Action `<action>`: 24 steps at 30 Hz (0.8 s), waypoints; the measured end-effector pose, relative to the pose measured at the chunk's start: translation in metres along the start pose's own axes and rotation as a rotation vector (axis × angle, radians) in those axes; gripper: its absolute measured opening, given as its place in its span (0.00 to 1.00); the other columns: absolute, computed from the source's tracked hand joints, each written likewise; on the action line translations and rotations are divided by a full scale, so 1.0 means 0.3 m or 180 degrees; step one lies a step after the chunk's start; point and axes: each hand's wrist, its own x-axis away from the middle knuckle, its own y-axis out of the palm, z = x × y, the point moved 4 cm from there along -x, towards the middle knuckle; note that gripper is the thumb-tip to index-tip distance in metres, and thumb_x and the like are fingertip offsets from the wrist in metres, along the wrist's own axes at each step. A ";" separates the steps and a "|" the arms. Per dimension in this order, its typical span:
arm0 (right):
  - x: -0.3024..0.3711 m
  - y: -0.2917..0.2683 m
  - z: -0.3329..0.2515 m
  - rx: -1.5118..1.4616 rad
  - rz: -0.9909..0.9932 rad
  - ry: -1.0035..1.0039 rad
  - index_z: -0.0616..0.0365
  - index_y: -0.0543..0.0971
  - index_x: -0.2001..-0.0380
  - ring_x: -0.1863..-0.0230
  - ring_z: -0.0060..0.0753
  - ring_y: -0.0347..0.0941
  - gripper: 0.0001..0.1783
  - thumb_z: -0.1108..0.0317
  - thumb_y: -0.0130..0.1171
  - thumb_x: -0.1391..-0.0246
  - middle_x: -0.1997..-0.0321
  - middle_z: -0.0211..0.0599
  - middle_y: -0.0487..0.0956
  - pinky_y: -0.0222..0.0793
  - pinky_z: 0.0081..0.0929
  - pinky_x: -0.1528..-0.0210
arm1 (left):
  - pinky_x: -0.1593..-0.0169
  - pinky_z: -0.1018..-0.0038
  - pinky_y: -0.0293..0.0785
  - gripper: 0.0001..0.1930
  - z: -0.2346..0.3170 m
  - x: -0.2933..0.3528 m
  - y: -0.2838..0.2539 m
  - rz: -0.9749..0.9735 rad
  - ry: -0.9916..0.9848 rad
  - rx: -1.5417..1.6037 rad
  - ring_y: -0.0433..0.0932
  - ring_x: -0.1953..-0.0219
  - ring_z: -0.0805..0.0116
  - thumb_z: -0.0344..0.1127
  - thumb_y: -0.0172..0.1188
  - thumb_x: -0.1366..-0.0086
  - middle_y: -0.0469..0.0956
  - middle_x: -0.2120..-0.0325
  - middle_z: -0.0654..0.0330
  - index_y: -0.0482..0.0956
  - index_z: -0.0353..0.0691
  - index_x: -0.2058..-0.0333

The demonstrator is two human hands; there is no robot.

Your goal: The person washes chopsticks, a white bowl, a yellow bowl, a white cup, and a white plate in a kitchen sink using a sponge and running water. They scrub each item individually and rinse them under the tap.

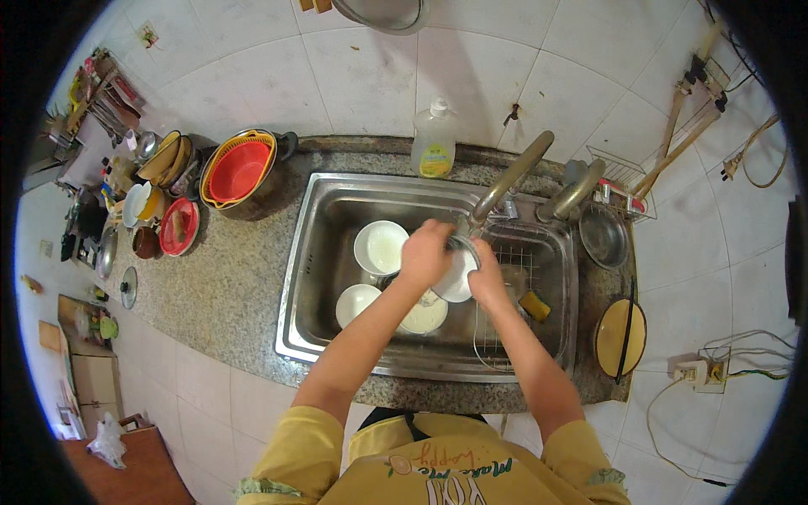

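Over the divider of a double sink (296,290), beneath the faucet (515,172), a white bowl (456,282) is tipped on its side between my hands. My right hand (487,276) grips its right edge, the thumb along the rim. My left hand (427,252) is closed at the bowl's left side, its fingertips partly hidden. A greyish band shows along the bowl's upper edge. Below my hands, the left basin holds a white bowl (381,246), a smaller white bowl (357,303) and a pale bowl (425,314) partly covered by my left forearm.
A wire rack (497,337) and a yellow-green sponge (534,305) sit in the right basin. Behind the sink stands a soap bottle (434,143). At right are a metal bowl (603,236) and a yellow dish (621,337) with chopsticks. A pot (252,198) with a red basket (241,171) stands left.
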 end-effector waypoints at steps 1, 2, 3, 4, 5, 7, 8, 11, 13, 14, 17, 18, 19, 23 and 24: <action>0.002 -0.007 -0.012 -0.0034 0.0166 -0.0100 0.56 0.62 0.50 0.49 0.50 0.60 0.33 0.85 0.41 0.67 0.51 0.51 0.64 0.54 0.32 0.47 | 0.70 0.67 0.70 0.15 -0.059 0.008 0.013 -0.0026 -0.0531 -0.0020 0.75 0.74 0.58 0.37 0.60 0.55 0.74 0.75 0.51 0.74 0.34 0.69; 0.006 -0.013 -0.024 -0.0069 0.0331 -0.0198 0.55 0.62 0.50 0.49 0.49 0.60 0.34 0.86 0.40 0.67 0.50 0.50 0.63 0.54 0.32 0.47 | 0.71 0.68 0.71 0.16 -0.123 0.026 0.048 -0.0434 -0.1243 0.0423 0.75 0.74 0.57 0.38 0.60 0.55 0.74 0.75 0.51 0.73 0.33 0.69; 0.008 -0.019 -0.032 -0.0105 0.0495 -0.0296 0.54 0.62 0.50 0.49 0.49 0.60 0.34 0.87 0.39 0.67 0.49 0.49 0.63 0.54 0.32 0.47 | 0.72 0.69 0.72 0.17 -0.169 0.055 0.086 -0.0842 -0.1952 0.0867 0.76 0.75 0.56 0.39 0.61 0.54 0.75 0.76 0.50 0.73 0.32 0.69; 0.002 -0.016 -0.029 -0.0034 0.0494 -0.0319 0.52 0.62 0.49 0.47 0.46 0.59 0.36 0.88 0.38 0.68 0.48 0.46 0.61 0.54 0.30 0.47 | 0.74 0.70 0.73 0.17 -0.161 0.095 0.115 -0.0961 -0.2596 0.1979 0.76 0.76 0.58 0.40 0.60 0.53 0.75 0.77 0.51 0.73 0.31 0.70; -0.004 -0.008 -0.013 -0.0433 0.0472 -0.0279 0.51 0.61 0.49 0.47 0.43 0.58 0.37 0.88 0.38 0.68 0.48 0.45 0.61 0.53 0.29 0.47 | 0.77 0.71 0.74 0.17 -0.135 0.145 0.151 -0.1060 -0.3206 0.3111 0.77 0.77 0.60 0.41 0.59 0.52 0.76 0.78 0.52 0.72 0.31 0.70; -0.008 0.007 -0.005 -0.1207 0.0415 -0.0193 0.50 0.61 0.48 0.46 0.39 0.58 0.37 0.88 0.39 0.68 0.48 0.43 0.61 0.53 0.26 0.46 | 0.79 0.77 0.72 0.13 -0.090 0.195 0.200 -0.1455 -0.3387 0.4578 0.74 0.81 0.67 0.39 0.58 0.49 0.74 0.78 0.59 0.71 0.36 0.70; 0.014 0.009 -0.034 -0.1816 0.0341 0.0303 0.52 0.60 0.48 0.46 0.33 0.57 0.37 0.88 0.38 0.67 0.47 0.41 0.61 0.52 0.25 0.46 | 0.79 0.78 0.72 0.13 -0.070 0.207 0.197 -0.1622 -0.3412 0.5025 0.74 0.81 0.67 0.39 0.58 0.49 0.74 0.78 0.59 0.71 0.36 0.70; 0.018 0.039 0.019 -0.3032 0.0164 0.0516 0.54 0.60 0.48 0.48 0.33 0.58 0.35 0.87 0.39 0.66 0.46 0.39 0.59 0.55 0.25 0.48 | 0.79 0.77 0.71 0.12 -0.062 0.208 0.185 -0.1419 -0.3192 0.5112 0.74 0.80 0.68 0.37 0.58 0.49 0.73 0.78 0.58 0.71 0.35 0.69; 0.010 0.041 0.050 -0.2793 0.0284 0.0480 0.56 0.60 0.48 0.51 0.33 0.62 0.32 0.84 0.41 0.63 0.49 0.41 0.64 0.57 0.25 0.50 | 0.78 0.76 0.71 0.12 -0.090 0.199 0.176 -0.0895 -0.2964 0.4548 0.74 0.79 0.67 0.35 0.57 0.49 0.74 0.78 0.57 0.71 0.33 0.68; 0.004 0.041 0.067 -0.2677 0.0342 0.0460 0.57 0.60 0.48 0.53 0.33 0.64 0.31 0.82 0.43 0.61 0.51 0.42 0.66 0.59 0.25 0.52 | 0.77 0.74 0.71 0.12 -0.117 0.194 0.176 -0.0562 -0.2844 0.4163 0.74 0.79 0.67 0.34 0.56 0.48 0.74 0.78 0.56 0.71 0.32 0.68; -0.046 -0.010 0.117 -0.0550 0.0059 0.0532 0.57 0.59 0.48 0.60 0.40 0.70 0.28 0.75 0.46 0.57 0.61 0.48 0.73 0.63 0.27 0.57 | 0.66 0.66 0.69 0.18 -0.169 0.142 0.088 0.0024 -0.1250 0.1447 0.74 0.72 0.52 0.30 0.56 0.53 0.75 0.76 0.50 0.68 0.34 0.61; -0.041 -0.025 0.084 0.0298 0.0117 0.0010 0.58 0.60 0.49 0.66 0.49 0.71 0.25 0.69 0.47 0.53 0.69 0.52 0.74 0.65 0.33 0.61 | 0.66 0.65 0.70 0.18 -0.138 0.126 0.040 0.0045 -0.0997 0.0917 0.74 0.70 0.52 0.29 0.55 0.53 0.75 0.74 0.50 0.68 0.37 0.60; -0.029 -0.032 0.027 0.0873 -0.0028 -0.0061 0.58 0.60 0.49 0.65 0.51 0.71 0.25 0.69 0.46 0.53 0.69 0.52 0.74 0.65 0.36 0.62 | 0.66 0.65 0.70 0.19 -0.096 0.113 -0.007 0.0076 -0.0739 0.0391 0.73 0.69 0.52 0.28 0.55 0.54 0.74 0.72 0.50 0.68 0.39 0.60; -0.020 -0.021 -0.073 0.2189 -0.0367 -0.0210 0.56 0.60 0.50 0.65 0.52 0.70 0.24 0.69 0.46 0.53 0.68 0.53 0.74 0.65 0.43 0.64 | 0.63 0.67 0.69 0.21 0.007 0.079 -0.070 0.0252 0.0189 -0.0155 0.73 0.66 0.55 0.24 0.54 0.58 0.74 0.66 0.53 0.70 0.39 0.61; -0.023 -0.007 -0.041 0.2288 -0.0354 -0.0306 0.56 0.60 0.50 0.66 0.52 0.70 0.24 0.70 0.47 0.53 0.68 0.53 0.73 0.65 0.43 0.64 | 0.63 0.67 0.69 0.22 0.026 0.069 -0.065 0.0442 0.0612 -0.0221 0.73 0.65 0.56 0.23 0.54 0.60 0.74 0.66 0.54 0.70 0.40 0.61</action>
